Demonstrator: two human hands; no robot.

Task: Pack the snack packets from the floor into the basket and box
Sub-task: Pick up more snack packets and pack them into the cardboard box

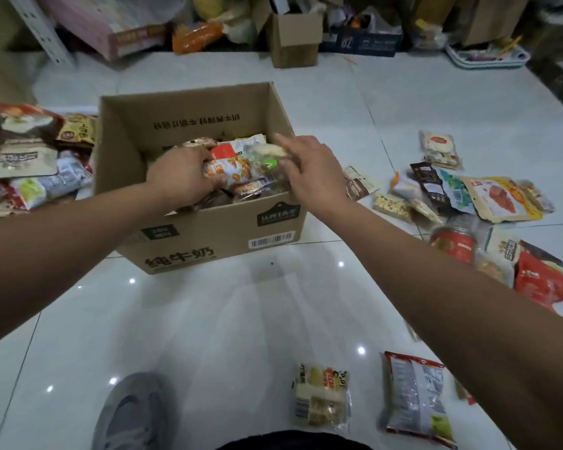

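Head cam looks down on your cardboard box point(208, 235) mid-frame, with 纯牛奶 printed big on the near face and a barcode sticker point(271, 239) just right of it. Your left hand point(179, 177) is inside the box, fingers curled round an orange-printed packet point(233, 170) on top of the pile. Your right hand point(309, 172) sits over the box's right edge, fingers mostly straight, touching a pale packet point(268, 155) rather than clamping it. Loose snack packets point(498, 199) lie on the floor point(241, 319) at right.
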